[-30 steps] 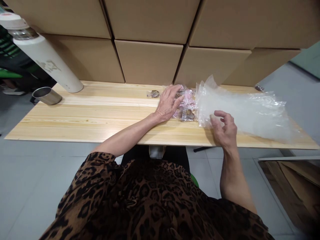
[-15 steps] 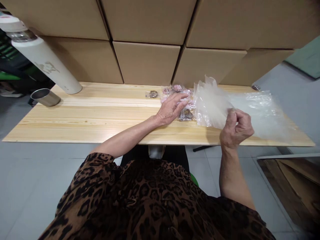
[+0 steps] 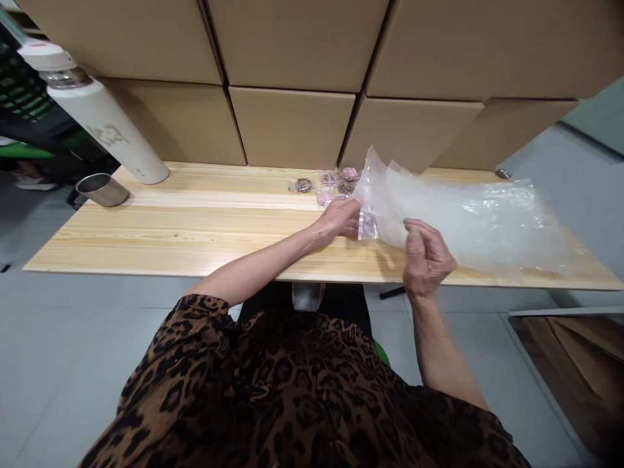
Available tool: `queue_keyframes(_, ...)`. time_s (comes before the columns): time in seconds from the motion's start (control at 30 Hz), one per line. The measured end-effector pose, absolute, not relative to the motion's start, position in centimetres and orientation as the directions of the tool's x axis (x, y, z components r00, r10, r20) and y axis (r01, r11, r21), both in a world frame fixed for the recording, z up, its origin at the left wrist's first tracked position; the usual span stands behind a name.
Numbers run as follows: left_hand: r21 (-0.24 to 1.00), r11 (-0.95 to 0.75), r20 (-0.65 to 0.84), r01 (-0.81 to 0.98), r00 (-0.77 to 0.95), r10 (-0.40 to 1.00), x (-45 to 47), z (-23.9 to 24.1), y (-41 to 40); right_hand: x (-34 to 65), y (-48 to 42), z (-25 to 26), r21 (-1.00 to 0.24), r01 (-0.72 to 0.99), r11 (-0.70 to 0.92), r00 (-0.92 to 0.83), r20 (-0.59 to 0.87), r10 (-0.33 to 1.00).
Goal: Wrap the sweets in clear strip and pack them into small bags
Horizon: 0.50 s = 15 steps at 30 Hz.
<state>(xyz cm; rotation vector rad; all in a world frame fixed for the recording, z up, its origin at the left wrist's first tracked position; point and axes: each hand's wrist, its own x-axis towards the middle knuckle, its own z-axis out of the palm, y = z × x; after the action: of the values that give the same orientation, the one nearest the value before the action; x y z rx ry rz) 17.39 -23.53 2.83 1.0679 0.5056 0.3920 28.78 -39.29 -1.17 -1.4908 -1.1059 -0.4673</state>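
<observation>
A large clear plastic bag [image 3: 468, 221] lies on the right half of the wooden table [image 3: 195, 227]. My right hand [image 3: 425, 259] pinches the bag's near edge by its open end and lifts it. My left hand [image 3: 341, 216] reaches to the bag's mouth, its fingers closed on a small wrapped sweet at the opening. A little heap of pink and brown wrapped sweets [image 3: 337, 183] lies just behind that hand. One more wrapped sweet [image 3: 302, 185] sits apart to the left.
Stacked cardboard boxes [image 3: 292, 123] wall off the table's far side. A white flask [image 3: 104, 127] leans at the far left, with a steel cup [image 3: 101, 190] on its side at the table's left end. A small dark object [image 3: 504, 173] lies far right.
The bag's open end has swung left over the sweets. My left hand drew back from the heap to the bag's mouth. My right hand shifted left along the bag's edge.
</observation>
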Motion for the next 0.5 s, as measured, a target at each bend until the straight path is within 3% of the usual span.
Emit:
queue_keyframes(0.1,0.907,0.416,-0.172,-0.059,0.851,0.497,17.6,2.7,-24.0,29.3,-39.8,-0.3,-0.603,0.782,0.16,0.552,0.788,0.271)
queue_keyframes(0.2,0.927,0.371,-0.16,-0.049,0.844,0.512,17.7,2.9,-24.2,29.9,-40.2,-0.4,-0.575,0.803,0.156,0.506,0.796,0.331)
queue_keyframes(0.33,0.955,0.294,-0.144,-0.036,0.809,0.57,17.4,3.1,-24.3,31.2,-40.3,-1.7,-0.417,0.907,-0.059,0.394,0.79,0.469)
queue_keyframes(0.5,0.978,0.203,-0.131,0.037,0.872,0.472,18.0,1.7,-25.2,33.8,-39.5,-1.9,-0.305,0.914,-0.267,0.401,0.773,0.492)
